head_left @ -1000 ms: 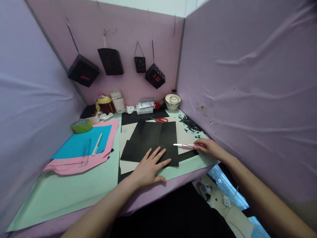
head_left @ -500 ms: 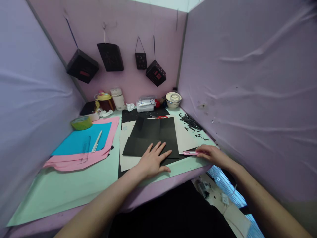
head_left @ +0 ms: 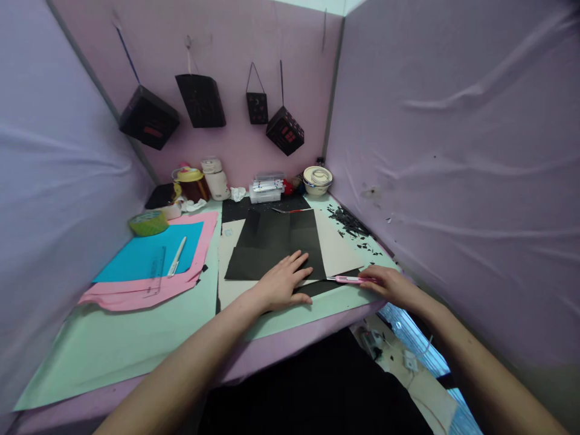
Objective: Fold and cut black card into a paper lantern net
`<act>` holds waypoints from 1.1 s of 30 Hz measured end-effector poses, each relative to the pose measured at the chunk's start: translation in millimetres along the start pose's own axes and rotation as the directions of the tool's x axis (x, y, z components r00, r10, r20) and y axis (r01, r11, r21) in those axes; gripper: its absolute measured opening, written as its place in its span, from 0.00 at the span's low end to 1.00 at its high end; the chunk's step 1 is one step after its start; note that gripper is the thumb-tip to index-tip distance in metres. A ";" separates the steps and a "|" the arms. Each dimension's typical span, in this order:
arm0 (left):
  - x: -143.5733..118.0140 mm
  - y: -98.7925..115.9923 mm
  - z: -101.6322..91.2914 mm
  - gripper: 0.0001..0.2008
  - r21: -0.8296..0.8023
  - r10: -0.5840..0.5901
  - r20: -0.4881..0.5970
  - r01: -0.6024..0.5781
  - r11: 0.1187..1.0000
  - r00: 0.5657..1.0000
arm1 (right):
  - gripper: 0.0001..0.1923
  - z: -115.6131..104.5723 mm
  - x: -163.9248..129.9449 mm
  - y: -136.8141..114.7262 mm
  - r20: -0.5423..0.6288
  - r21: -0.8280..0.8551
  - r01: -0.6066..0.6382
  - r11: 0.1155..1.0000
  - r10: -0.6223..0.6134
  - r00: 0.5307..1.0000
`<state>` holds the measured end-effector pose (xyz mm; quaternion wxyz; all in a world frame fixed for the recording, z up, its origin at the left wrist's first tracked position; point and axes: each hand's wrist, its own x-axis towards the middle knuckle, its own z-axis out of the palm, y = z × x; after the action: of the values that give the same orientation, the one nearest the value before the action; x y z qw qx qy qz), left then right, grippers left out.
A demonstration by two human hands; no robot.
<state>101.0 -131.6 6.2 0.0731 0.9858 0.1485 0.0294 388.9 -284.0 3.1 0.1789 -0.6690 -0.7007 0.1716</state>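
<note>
Black card [head_left: 276, 241] lies on a pale board [head_left: 339, 248] in the middle of the table. My left hand [head_left: 285, 281] rests flat on the card's near edge, fingers spread. In my right hand [head_left: 385, 283] is a pink utility knife [head_left: 348, 280], its blade pointing left at the card's near right corner. Whether the blade touches the card I cannot tell. Red-handled scissors [head_left: 292, 211] lie at the card's far edge, partly covered by it. Small black paper scraps [head_left: 348, 222] are heaped to the right.
Pink sheets [head_left: 207, 235], a blue sheet [head_left: 149, 251], a clear ruler [head_left: 156, 269], a white pen [head_left: 177, 257] and a roll of tape [head_left: 148, 223] lie left. A plastic box [head_left: 265, 192], bottle [head_left: 216, 181] and lidded bowl [head_left: 317, 180] stand at the back.
The black card has shifted slightly away from me, covering more of the scissors. My left hand moved slightly with it, its fingers closer together. The knife stays in my right hand.
</note>
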 end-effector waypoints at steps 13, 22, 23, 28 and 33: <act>0.8 -1.1 1.8 0.42 -0.020 0.040 0.066 -0.038 0.999 0.997 | 0.22 3.9 1.6 -21.1 0.083 -0.023 0.159 0.987 -0.157 0.984; 0.5 -0.8 2.3 0.43 -0.025 0.031 0.058 -0.029 0.999 0.998 | 0.20 11.6 3.8 -23.1 0.060 -0.053 0.167 0.985 -0.163 0.985; 0.6 -0.7 2.5 0.42 -0.027 0.031 0.055 -0.030 0.999 0.998 | 0.20 11.2 3.0 -23.5 0.059 -0.050 0.168 0.985 -0.165 0.985; 0.4 -1.5 3.0 0.43 -0.030 0.034 0.051 -0.032 0.999 0.998 | 0.21 9.9 -2.8 -26.6 0.074 -0.040 0.165 0.986 -0.162 0.984; 0.9 -1.3 3.8 0.43 -0.038 0.021 0.039 -0.020 0.999 0.999 | 0.20 10.6 -2.7 -25.2 0.051 -0.042 0.140 0.989 -0.138 0.989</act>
<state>101.8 -130.6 2.3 0.0940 0.9861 0.1364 0.0134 361.7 -287.9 5.8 0.1585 -0.6181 -0.7534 0.1589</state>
